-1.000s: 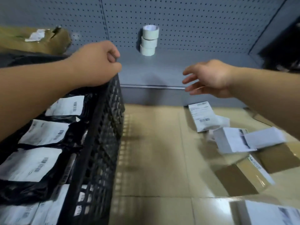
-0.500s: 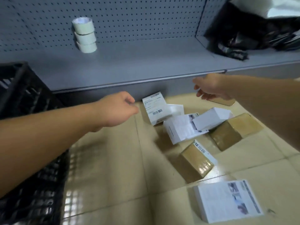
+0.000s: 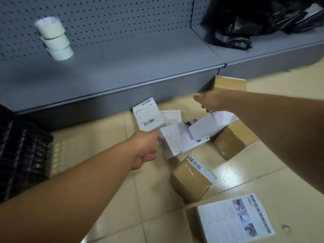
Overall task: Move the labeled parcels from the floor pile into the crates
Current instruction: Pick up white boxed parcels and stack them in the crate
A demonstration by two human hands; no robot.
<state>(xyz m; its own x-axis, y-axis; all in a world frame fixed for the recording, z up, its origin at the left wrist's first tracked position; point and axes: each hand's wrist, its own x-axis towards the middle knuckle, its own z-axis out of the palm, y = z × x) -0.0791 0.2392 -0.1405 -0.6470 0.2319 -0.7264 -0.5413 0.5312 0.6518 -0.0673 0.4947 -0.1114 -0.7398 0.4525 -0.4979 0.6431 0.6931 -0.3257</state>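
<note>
Parcels: your pile lies on the tiled floor (image 3: 108, 172) against the foot of the grey shelf (image 3: 122, 64), well apart from the crate.
Left hand: your left hand (image 3: 145, 148) reaches to the near edge of the white printed parcel (image 3: 178, 139); thumb out to the side, fingers hidden behind the hand, so you cannot tell whether they grip.
Right hand: your right hand (image 3: 212, 100) hovers over the white box (image 3: 208, 125), fingers pointing down at its top edge; whether they touch or pinch it is unclear.
Label parcel: the flat parcel with the barcode label (image 3: 149, 114) leans at the shelf foot, just beside your left hand.
Brown boxes: one brown box with a barcode strip (image 3: 191, 179) sits nearest you; another (image 3: 233, 137) lies under your right forearm.
Near parcel: a white parcel with photos (image 3: 233, 220) lies alone at lower right.
Crate: the black crate (image 3: 22, 155) stands at the left edge.
Shelf: three tape rolls (image 3: 54, 39) stacked, black bags (image 3: 242, 32) at right.
</note>
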